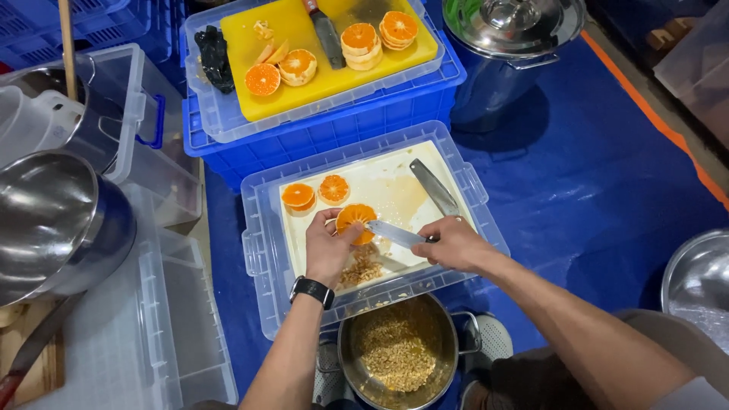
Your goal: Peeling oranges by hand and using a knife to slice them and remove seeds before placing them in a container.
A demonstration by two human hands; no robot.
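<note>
Seen from above, a person works over a white cutting board (395, 193) set on an upturned clear plastic crate (262, 250). The left hand (328, 247), with a black watch (312, 290) on its wrist, has its grip closed around a halved orange (354, 219), cut face up, near the board's middle. The right hand (456, 243) has its grip wrapped tight on the handle of a knife (396, 234) — the blade tip touches the orange's edge. A second knife (434, 187) lies loose on the board, just behind the right hand. Two more orange halves (315, 192) sit side by side at the board's far left. A small heap of seeds (363, 267) lies on the board's near edge, and a steel pot (397, 351) below holds many more. Farther back, a yellow cutting board (326, 76) — resting on a blue crate (342, 125) — carries further cut oranges.
</note>
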